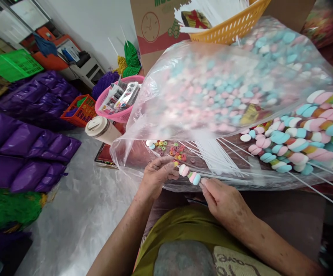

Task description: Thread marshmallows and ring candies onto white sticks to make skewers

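A marshmallow skewer point(184, 170) spans the gap between my hands, with pink, white and blue marshmallows and a green ring between them. My right hand point(225, 199) is closed at its right end, beside the blue marshmallow; the stick inside the fingers is mostly hidden. At the other end, my left hand point(156, 174) pinches a small yellow ring candy point(175, 163) at the stick's tip. Loose coloured ring candies point(180, 152) lie just beyond my left hand. White sticks point(215, 155) are spread on the table behind the skewer.
A big clear bag of marshmallows point(201, 92) covers much of the table. Filled marshmallow skewers point(307, 142) are piled at right. A lidded cup point(103, 130) and a pink basket point(117, 113) stand left. A yellow basket point(229, 30) is behind; purple packages point(25, 153) lie far left.
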Tool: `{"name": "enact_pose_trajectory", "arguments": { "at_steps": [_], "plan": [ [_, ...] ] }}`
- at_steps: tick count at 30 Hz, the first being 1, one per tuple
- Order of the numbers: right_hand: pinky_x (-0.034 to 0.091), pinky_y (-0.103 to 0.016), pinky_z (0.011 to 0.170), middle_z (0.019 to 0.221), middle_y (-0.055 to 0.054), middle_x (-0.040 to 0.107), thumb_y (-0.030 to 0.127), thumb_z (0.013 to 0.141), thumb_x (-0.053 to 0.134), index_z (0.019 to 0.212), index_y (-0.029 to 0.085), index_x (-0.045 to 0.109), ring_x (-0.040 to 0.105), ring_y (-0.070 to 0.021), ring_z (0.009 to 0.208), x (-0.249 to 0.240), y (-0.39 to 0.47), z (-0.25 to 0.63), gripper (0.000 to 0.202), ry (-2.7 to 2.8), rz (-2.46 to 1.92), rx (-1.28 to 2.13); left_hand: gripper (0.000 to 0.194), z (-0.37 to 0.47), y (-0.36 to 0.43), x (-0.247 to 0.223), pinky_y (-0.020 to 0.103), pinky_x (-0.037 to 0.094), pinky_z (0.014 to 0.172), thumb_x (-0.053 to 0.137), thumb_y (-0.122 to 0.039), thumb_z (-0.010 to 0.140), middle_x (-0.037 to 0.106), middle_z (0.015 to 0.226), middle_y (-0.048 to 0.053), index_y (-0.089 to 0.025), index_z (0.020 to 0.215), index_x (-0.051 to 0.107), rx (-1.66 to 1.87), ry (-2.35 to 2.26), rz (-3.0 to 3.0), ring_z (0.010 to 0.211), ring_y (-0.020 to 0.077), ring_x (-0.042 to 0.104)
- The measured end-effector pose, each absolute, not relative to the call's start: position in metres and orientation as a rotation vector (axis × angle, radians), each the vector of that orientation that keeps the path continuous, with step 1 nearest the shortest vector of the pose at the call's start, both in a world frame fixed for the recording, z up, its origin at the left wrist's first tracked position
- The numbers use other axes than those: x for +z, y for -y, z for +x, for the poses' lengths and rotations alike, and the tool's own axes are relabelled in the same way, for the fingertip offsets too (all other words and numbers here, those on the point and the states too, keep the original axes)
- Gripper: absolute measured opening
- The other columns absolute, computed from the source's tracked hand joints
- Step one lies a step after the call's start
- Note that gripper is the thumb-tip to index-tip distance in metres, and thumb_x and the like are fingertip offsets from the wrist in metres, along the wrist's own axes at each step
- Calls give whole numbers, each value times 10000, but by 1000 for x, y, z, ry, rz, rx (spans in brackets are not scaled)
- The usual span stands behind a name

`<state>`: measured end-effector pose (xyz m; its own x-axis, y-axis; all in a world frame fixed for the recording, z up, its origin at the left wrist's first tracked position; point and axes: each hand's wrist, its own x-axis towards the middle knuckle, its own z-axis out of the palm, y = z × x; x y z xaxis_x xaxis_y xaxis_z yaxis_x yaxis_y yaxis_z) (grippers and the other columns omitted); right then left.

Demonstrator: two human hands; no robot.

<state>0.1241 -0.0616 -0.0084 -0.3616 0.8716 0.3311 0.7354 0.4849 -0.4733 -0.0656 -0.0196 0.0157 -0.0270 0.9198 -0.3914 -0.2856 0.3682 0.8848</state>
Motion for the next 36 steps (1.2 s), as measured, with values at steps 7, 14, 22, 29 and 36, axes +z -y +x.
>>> {"name": "enact_pose_trajectory", "arguments": {
  "at_steps": [7,14,22,29,36],
  "plan": [
    [331,-217,508,559,9,497,190,854,403,643,170,501,462,-101,499,-14,55,118,234,2057,-1259,469,228,-54,23,8,173,346,401,719,-337,620,513,477,-40,-144,658,604,976,-1201,701,400,49,430],
    [339,-202,511,553,17,492,269,852,417,614,183,471,434,-95,512,-14,44,119,259,1881,-1359,735,167,-93,-28,12,309,436,731,552,-278,751,647,838,70,-178,776,683,559,-2038,1794,819,205,584],
    [347,-224,543,597,-2,545,275,863,395,683,173,548,465,-112,546,-14,48,121,257,1923,-1374,799,78,-91,-23,-6,257,455,660,591,-225,687,650,677,17,-179,670,652,797,-1874,1573,676,150,593],
    [336,-232,557,631,-18,572,265,867,381,719,174,578,488,-124,569,-18,45,121,262,2020,-1439,713,288,-62,0,9,276,509,588,776,-253,519,649,634,6,-117,744,658,1138,-1319,757,540,114,593],
    [321,-242,564,622,-19,550,253,868,372,681,172,545,480,-126,572,-18,48,125,267,2062,-1452,640,204,-47,9,3,288,516,643,780,-212,531,664,672,-4,-155,702,684,1305,-1244,763,615,124,612]
  ]
}}
